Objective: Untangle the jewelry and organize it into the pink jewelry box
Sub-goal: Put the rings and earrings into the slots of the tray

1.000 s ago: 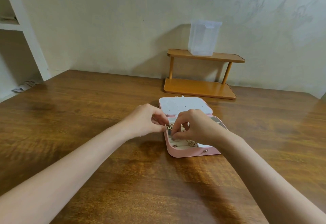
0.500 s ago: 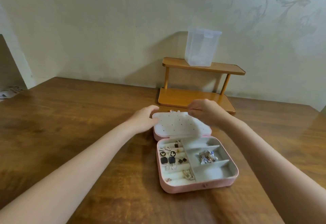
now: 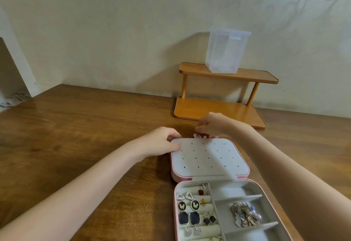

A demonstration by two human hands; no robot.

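The pink jewelry box (image 3: 175, 212) lies open flat on the wooden table. Its lid (image 3: 207, 157), a white panel dotted with small holes, is folded back away from me. My left hand (image 3: 161, 142) grips the lid's far left corner. My right hand (image 3: 212, 126) pinches the small pink strap (image 3: 197, 136) at the lid's far edge. In the base, several pairs of earrings (image 3: 193, 212) sit on the padded rolls at left. A tangled clump of jewelry (image 3: 245, 215) rests in the middle right compartment.
A two-tier wooden shelf (image 3: 218, 111) stands against the wall behind the box, with a translucent plastic container (image 3: 226, 51) on its top tier. Bare wooden table (image 3: 76, 136) spreads to the left.
Both hands left the base, where they were working over the rolls, and moved back to the lid's far edge. The view has dropped closer to the box.
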